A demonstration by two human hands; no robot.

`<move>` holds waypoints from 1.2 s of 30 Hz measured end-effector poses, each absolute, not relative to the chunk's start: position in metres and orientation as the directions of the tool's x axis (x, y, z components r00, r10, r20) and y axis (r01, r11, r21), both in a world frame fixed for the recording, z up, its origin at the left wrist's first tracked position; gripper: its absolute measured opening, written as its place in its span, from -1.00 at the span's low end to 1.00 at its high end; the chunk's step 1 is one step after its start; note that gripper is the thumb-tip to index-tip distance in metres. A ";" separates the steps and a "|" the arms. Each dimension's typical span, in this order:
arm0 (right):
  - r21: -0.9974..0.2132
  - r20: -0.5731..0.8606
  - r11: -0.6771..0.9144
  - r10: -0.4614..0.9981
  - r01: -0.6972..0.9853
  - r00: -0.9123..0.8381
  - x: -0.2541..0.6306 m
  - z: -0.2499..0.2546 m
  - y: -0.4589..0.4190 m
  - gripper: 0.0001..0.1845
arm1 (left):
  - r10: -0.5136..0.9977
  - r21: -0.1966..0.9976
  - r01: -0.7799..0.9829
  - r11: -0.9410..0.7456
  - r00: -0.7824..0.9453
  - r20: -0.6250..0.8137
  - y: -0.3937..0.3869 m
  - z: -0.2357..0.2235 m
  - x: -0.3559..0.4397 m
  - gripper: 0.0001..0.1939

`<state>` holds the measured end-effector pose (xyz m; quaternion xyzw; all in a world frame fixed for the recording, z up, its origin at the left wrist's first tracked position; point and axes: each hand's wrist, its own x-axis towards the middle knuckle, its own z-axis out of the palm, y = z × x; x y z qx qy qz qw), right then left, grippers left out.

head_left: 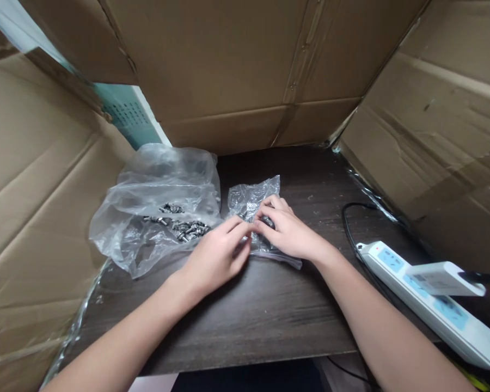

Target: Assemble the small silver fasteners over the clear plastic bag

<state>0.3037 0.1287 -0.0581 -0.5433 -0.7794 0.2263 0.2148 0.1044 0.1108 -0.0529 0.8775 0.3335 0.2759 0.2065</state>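
- Small clear plastic bag (251,198) lies on the dark wooden table (269,305), just beyond the middle of it, with both hands laid on its near half
- left hand (214,258) comes in from the near left; its fingertips (243,228) press on the bag's near-left edge, fingers curled down on the film, though whether they pinch it or only press cannot be told
- right hand (288,231) covers the bag's near-right part, fingers (269,209) bent over a small dark lump inside; the grasp looks closed around the bag, the thumb being hidden
- the two hands meet, fingertips touching, over the bag's near half; the far, crumpled end of the bag sticks out beyond them
- the bag's long axis runs from near right to far left, its loose crumpled end pointing away from the person
- counted: one small bag, two hands, one large clear bag (155,207) just to the left
- the large bag lies flat and open-looking, with a heap of small metal screws (179,223) inside, too many and too small to count
- one white power strip (436,305) lies at the right edge with a white plug block (445,279) on it and a black cable (351,228) curving off
- cardboard walls (237,65) stand on three sides of the table
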 end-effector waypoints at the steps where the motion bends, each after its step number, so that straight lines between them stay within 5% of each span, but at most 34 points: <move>1: -0.588 0.091 0.313 0.942 0.746 -0.323 0.304 -0.059 0.129 -0.87 | 0.711 0.615 0.424 -0.664 0.612 0.346 0.106 -0.051 0.108 -0.87; 5: -0.616 0.082 0.331 0.929 0.715 -0.360 0.305 -0.062 0.129 -0.93 | 0.651 0.679 0.308 -0.666 0.685 0.327 0.094 -0.048 0.117 -0.93; 11: -0.570 0.089 0.347 0.927 0.745 -0.364 0.305 -0.061 0.126 -0.88 | 0.756 0.419 0.635 -0.649 0.603 0.256 0.124 -0.055 0.095 -0.73; 22: -0.449 0.100 0.332 0.941 0.829 -0.323 0.294 -0.059 0.123 -0.81 | 0.702 0.253 0.662 -0.706 0.701 0.126 0.130 -0.044 0.086 -0.76; 36: -0.466 0.245 0.429 0.903 0.774 -0.353 0.289 -0.055 0.120 -0.76 | 0.741 0.310 0.678 -0.666 0.650 0.172 0.133 -0.046 0.083 -0.80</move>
